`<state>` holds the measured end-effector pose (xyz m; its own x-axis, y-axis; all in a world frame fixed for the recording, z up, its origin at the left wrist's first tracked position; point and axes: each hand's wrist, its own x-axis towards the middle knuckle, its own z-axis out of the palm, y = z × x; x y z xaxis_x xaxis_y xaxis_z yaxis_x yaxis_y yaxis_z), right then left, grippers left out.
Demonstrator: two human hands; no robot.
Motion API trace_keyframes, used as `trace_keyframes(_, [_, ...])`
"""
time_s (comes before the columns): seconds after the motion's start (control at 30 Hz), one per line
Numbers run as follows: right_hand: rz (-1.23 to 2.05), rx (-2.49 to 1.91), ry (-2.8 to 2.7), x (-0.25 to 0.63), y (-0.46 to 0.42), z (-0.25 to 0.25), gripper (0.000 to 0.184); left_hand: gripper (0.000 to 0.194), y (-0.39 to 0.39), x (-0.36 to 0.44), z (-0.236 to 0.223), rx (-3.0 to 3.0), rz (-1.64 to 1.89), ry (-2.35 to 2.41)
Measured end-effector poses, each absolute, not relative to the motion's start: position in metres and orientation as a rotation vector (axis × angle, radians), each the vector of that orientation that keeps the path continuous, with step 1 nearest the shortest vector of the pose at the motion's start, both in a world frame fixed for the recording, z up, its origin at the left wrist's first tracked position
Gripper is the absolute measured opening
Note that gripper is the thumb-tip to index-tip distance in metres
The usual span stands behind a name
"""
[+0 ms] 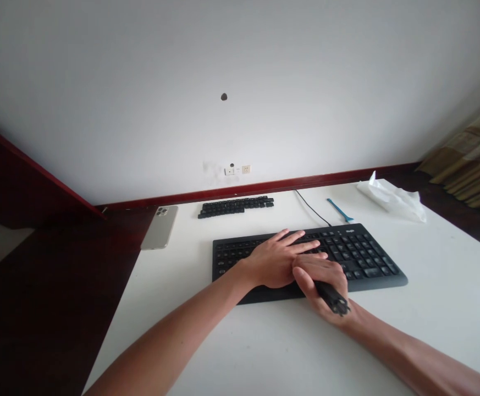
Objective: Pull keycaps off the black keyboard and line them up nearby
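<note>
- Black full-size keyboard [357,250] is laid flat mid-desk, its black cable [309,208] led back toward the wall.
- Left hand [272,261] is held open, fingers spread across the keys, seemingly to steady the board.
- Right hand [318,278] is clamped on a black tool [332,296], touching the left hand.
- Black keycaps [235,207] are kept in rows behind the keyboard on the white desk [450,275], seemingly out of the way.

I note a domestic room fitted out as a home study: a white worktop [450,313] bearing a computer keyboard [359,253], wall sockets [235,170], dark red skirting [264,186], a red-framed door [17,170] and a striped curtain [470,154].
</note>
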<state>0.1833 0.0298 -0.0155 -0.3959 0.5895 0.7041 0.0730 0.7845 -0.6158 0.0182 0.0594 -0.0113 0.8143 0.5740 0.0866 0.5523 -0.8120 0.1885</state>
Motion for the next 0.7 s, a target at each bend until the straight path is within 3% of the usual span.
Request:
trace_keyframes(0.53, [0.503,-0.299,-1.741,0.196,0.024,-0.014,0.034,0.053,0.061,0.025,-0.015,2.756,0.243,0.985])
trace_keyframes(0.7, [0.488,-0.472,-1.716,0.203,0.036,-0.009,0.035,0.05,0.061,0.026,-0.022,2.746,0.336,1.006])
